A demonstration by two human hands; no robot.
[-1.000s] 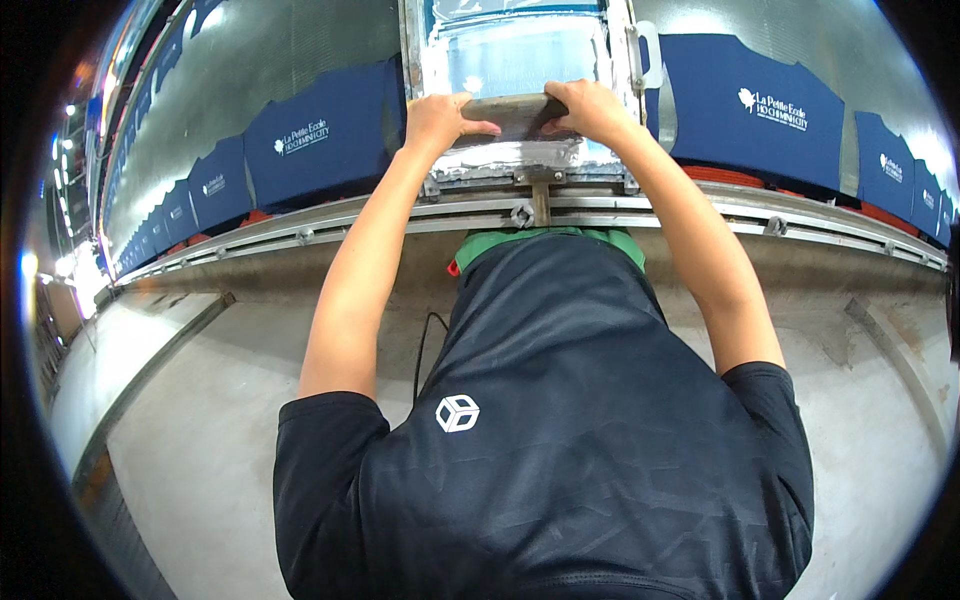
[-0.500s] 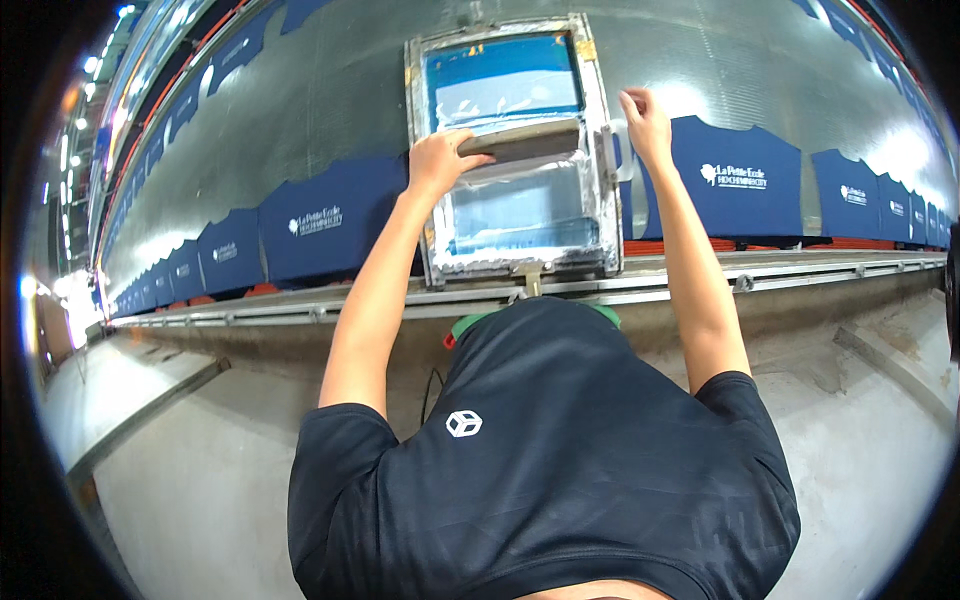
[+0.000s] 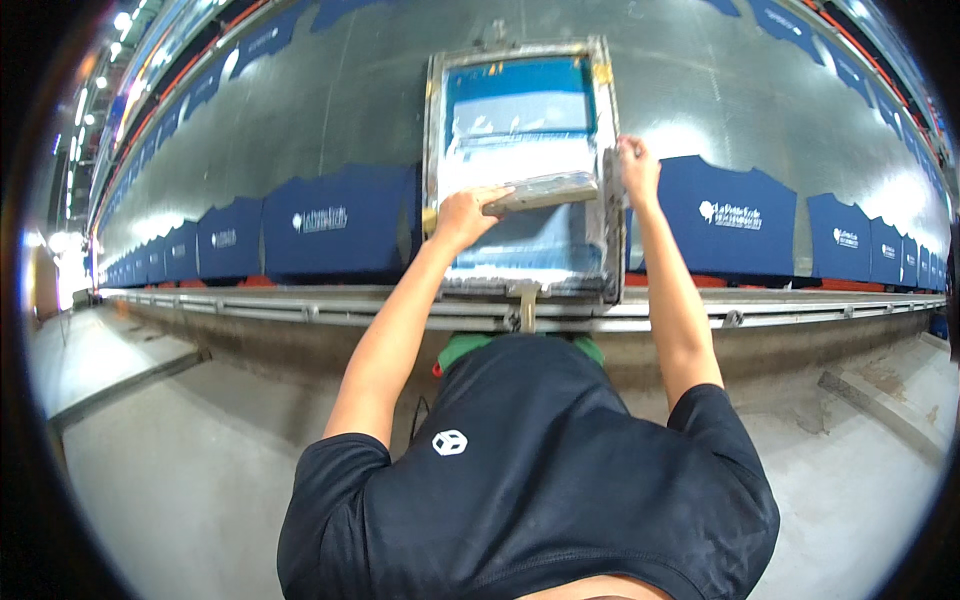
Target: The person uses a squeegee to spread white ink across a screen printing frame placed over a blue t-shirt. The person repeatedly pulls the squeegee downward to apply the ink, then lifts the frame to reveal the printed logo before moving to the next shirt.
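Note:
A screen printing frame (image 3: 434,120) with a blue and pale mesh lies in front of me on the long table. My left hand (image 3: 465,217) is closed round the left end of a squeegee (image 3: 550,190), which slants across the mesh with its right end higher. At the frame's right rail, my right hand (image 3: 637,172) is closed, its fingertips against the edge; the fingers partly hide what they grip. Dark blue shirt pieces with white prints flank the frame, one on the left (image 3: 350,245) and one on the right (image 3: 745,235).
A metal rail (image 3: 380,308) runs along the table's near edge, with a bracket (image 3: 528,308) at the frame's foot. More blue pieces (image 3: 232,240) line both sides. Further pieces (image 3: 265,45) lie along the far edge. A low concrete step (image 3: 885,410) stands at right.
My right hand has come down from beside the frame onto its right rail. The squeegee has tilted, its right end up. My view has shifted, so the frame sits lower in the picture.

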